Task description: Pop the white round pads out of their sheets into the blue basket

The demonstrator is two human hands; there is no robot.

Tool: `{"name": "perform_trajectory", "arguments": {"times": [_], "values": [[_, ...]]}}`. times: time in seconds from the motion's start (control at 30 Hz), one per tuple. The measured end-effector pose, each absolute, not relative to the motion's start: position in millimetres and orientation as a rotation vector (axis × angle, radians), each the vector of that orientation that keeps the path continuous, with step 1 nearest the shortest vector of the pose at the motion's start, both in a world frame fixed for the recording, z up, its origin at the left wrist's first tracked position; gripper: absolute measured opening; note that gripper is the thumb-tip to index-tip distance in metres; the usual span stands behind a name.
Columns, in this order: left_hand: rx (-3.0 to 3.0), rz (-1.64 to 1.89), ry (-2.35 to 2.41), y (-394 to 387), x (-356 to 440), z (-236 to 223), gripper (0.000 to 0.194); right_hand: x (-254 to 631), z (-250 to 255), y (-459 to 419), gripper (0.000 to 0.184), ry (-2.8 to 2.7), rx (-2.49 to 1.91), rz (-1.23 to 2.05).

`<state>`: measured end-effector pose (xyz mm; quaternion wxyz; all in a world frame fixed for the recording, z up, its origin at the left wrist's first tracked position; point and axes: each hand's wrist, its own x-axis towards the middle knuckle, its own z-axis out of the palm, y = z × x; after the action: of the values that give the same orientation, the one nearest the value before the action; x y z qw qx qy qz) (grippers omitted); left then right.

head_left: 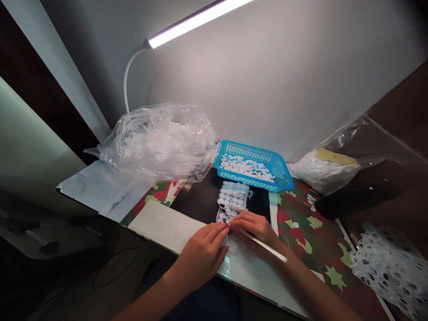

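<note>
My left hand [202,254] rests on the table with its fingers pinched together at the near end of a clear plastic sheet of small white discs [233,200]. My right hand [256,227] is closed around a thin white stick-like tool [264,244], its tip touching the sheet where the left fingers pinch. The sheet lies on a dark strip of the table, just in front of a blue plastic basket [282,178] holding several loose white discs.
A crumpled clear plastic bag [157,140] lies at the back left under a lit lamp bar [197,20]. Another bag of white parts [323,171] sits at the right, and a heap of punched-out white sheets [389,267] lies at the near right. The table has a red-green camouflage cover [310,236].
</note>
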<state>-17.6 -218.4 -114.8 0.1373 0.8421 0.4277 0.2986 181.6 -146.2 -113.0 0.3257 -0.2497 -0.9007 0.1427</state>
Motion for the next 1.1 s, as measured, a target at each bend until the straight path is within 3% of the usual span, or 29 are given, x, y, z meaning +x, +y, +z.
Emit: {"name": "perform_trajectory", "arguments": {"times": [0.73,1.1], "values": [[2.548,0.830,1.390,-225,-11,-127,0.043,182,-100,-149,0.019,-2.545,-0.466,-0.034],[2.524,0.815,1.401,-225,-11,-127,0.043,185,-97,-148,0.019,-2.587,-0.479,0.018]]}}
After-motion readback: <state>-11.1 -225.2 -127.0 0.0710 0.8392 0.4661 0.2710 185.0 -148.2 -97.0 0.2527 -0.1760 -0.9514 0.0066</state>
